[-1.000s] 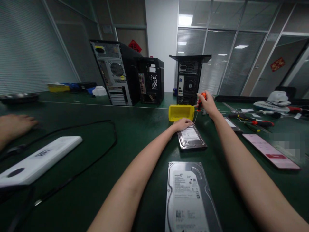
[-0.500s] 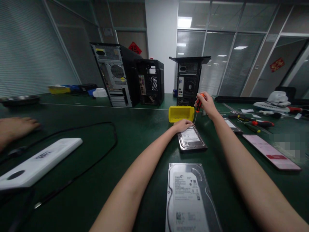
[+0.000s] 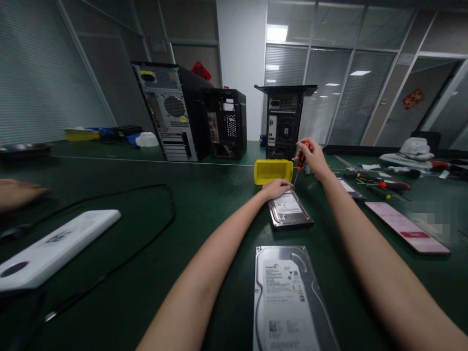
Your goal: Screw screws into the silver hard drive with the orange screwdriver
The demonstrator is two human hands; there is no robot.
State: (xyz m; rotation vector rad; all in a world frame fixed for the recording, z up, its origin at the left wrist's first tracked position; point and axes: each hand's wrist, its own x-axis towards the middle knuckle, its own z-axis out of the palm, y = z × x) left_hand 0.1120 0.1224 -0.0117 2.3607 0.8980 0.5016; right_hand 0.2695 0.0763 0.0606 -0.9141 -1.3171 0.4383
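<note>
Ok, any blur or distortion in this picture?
Head view: the leftmost computer tower leans, likely wide-angle distortion; head view: print on the hard drive at the left hand is too soft to read; head view: a pixelated patch beside the phone.

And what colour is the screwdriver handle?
The screwdriver handle is orange-red and black, seen in the head view.

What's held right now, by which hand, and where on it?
Right hand: screwdriver, by its red-and-black handle. Left hand rests on the far end of a hard drive; whether it grips can't be told.
</note>
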